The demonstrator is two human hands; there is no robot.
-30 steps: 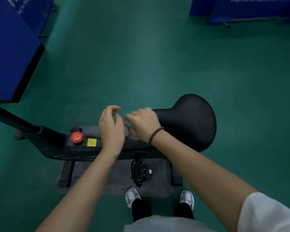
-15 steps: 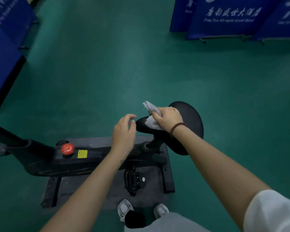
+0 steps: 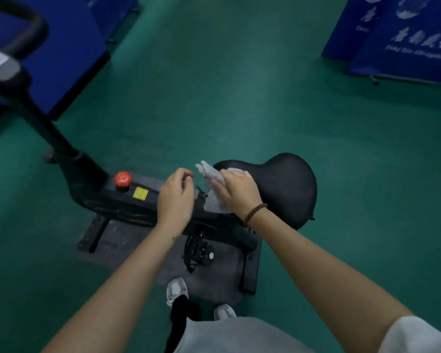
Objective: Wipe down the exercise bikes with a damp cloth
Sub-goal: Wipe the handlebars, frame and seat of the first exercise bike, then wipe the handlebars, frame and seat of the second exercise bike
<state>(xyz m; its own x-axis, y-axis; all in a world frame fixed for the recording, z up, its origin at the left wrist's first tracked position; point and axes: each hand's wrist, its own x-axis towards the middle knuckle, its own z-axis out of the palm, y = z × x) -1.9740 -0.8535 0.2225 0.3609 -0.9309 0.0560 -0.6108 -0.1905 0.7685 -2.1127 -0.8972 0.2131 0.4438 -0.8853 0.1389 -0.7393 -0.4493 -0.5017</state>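
Head view: a cloth (image 3: 212, 191) is gripped by the right hand (image 3: 238, 191) at the nose of the saddle (image 3: 287, 183), whose length runs rightward. The left hand (image 3: 175, 198) is held loosely curled, empty, just beside.

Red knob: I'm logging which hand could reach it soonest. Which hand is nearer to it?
Left. The left hand hovers beside the red knob, over the frame; the right hand is farther off, gripping the cloth at the saddle nose.
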